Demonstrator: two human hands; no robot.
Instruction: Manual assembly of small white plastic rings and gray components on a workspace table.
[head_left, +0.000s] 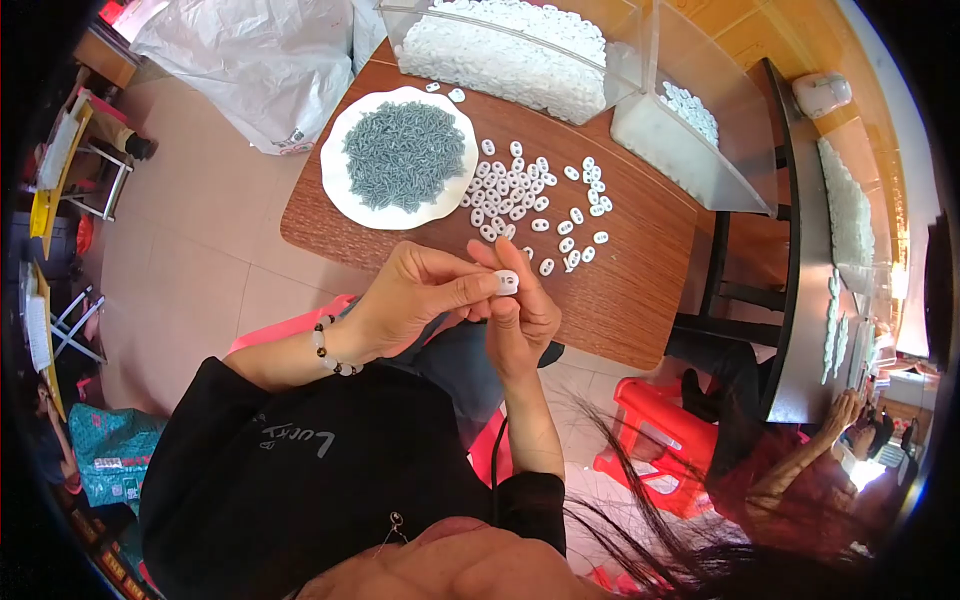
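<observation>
White plastic piece [507, 282], small and oval, sits pinched at frame centre between the two hands, raised above the near edge of the brown wooden table [640, 270]. Head view: left hand [415, 295] comes in from lower left with a bead bracelet [330, 350] at the wrist, thumb and forefinger closed narrow on the piece; right hand [520, 315] rises from below, fingers curled shut against the same piece from its other side. Whether a second small part sits inside the grip, cannot tell. Upper centre: loose scatter of like white pieces [535, 205] on the table; left of it a white plate [345, 190] heaped with grey-green small parts [404, 155]; above, a clear bin [520, 50] full of white pieces and a second clear bin [680, 140] to its right. Another person's hand [845, 410] shows at lower right by a dark side table [800, 300], well apart. Risk, judged: the piece is tiny and smooth, held by fingertips only, off the table edge over the lap; a slip would send it to the tiled floor [190, 230]. A forearm swing toward the scatter could push pieces off the near edge
</observation>
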